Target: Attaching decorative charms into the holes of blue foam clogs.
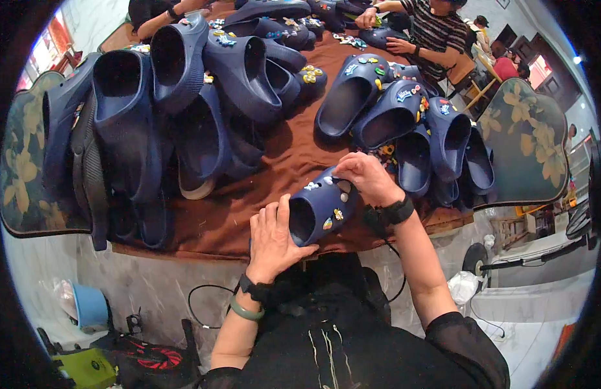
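Note:
A navy-blue foam clog (318,200) is tilted in front of me at the table's near edge, its toe pointing away to the right. My left hand (272,235) grips it around the heel end, thumb along the near side. Over the toe, my right hand (370,178) is closed in a pinch against the upper; whatever lies between its fingertips is hidden. Small charms dot the clog: white ones (311,186) on the far side, a yellow-and-white one (339,214) and a multicoloured one (328,223) on the near side.
Many navy clogs (122,84) are heaped at the left. More, several with colourful charms, form a pile (388,123) at the right. Brown cloth (291,146) covers the table. Across it, a person in a striped top (436,32) handles a clog. A blue bucket (91,305) stands below left.

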